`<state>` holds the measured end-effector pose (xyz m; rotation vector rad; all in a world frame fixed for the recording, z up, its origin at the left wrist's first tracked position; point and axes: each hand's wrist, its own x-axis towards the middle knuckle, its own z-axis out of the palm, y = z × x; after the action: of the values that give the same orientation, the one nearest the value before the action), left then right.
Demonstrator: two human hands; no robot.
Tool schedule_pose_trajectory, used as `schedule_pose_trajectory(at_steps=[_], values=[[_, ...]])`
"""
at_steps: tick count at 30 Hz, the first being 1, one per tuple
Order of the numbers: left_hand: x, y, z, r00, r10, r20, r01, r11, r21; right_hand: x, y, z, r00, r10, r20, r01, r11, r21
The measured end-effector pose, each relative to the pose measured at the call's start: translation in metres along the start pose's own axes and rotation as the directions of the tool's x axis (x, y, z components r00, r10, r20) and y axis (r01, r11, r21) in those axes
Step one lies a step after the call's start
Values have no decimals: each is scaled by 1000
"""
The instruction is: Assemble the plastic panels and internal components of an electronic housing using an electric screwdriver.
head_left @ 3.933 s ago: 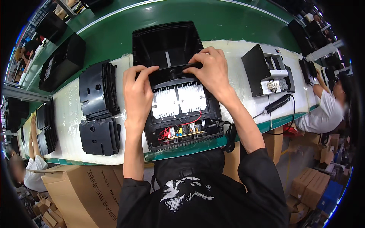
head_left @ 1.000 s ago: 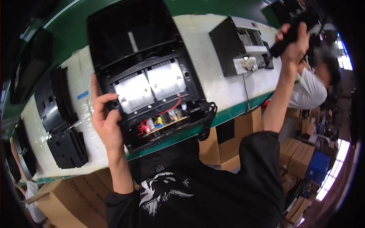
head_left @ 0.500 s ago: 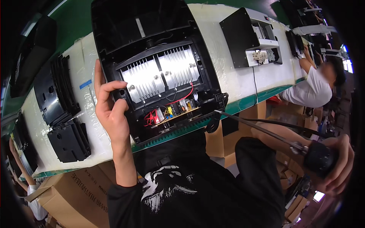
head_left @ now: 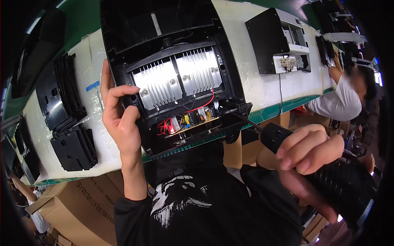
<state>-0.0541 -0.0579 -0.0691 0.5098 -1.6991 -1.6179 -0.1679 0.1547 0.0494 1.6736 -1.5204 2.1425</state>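
Observation:
An opened black plastic housing [head_left: 230, 78] lies on the bench before me, with two finned silver heat sinks [head_left: 155, 84] screwed into it. Below them sits a small circuit board [head_left: 193, 124] with red and black wires. My left hand [head_left: 123, 121] is closed on the housing's left edge, thumb and index finger bent near the left heat sink. In my right hand [head_left: 310, 147] is a black electric screwdriver [head_left: 276, 137]. Its long bit slants into the housing's lower right corner, beside a coiled black cable [head_left: 233, 135]; the very tip is hard to make out.
Stacks of black plastic panels [head_left: 57, 96] lie to the left. A black and silver-white device with a small tray of screws [head_left: 301, 62] stands to the right. Cardboard boxes [head_left: 78, 205] are below the bench edge, and a person in a white shirt [head_left: 336, 100] works at far right.
My right hand has brought the electric screwdriver up and leftward, its bit now deeper into the housing's lower right corner. My left hand keeps its hold on the edge.

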Motion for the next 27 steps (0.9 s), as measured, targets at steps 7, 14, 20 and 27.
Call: schedule_pose_trajectory(at_steps=[7, 14, 20, 27], values=[[0, -1, 3, 999, 35, -3, -35, 999, 18, -3, 9, -13, 980, 127, 156, -130, 991, 9], [1, 1, 0, 1000, 20, -6, -19, 998, 56, -5, 7, -12, 935, 302, 187, -313, 949, 28], [2, 0, 4, 999, 40, 9, -40, 997, 67, -12, 8, -4, 923, 385, 23, -384, 923, -32], [1, 0, 4, 1000, 18, 1, -18, 999, 50, -14, 25, 8, 991, 22, -129, -21, 1000, 10]])
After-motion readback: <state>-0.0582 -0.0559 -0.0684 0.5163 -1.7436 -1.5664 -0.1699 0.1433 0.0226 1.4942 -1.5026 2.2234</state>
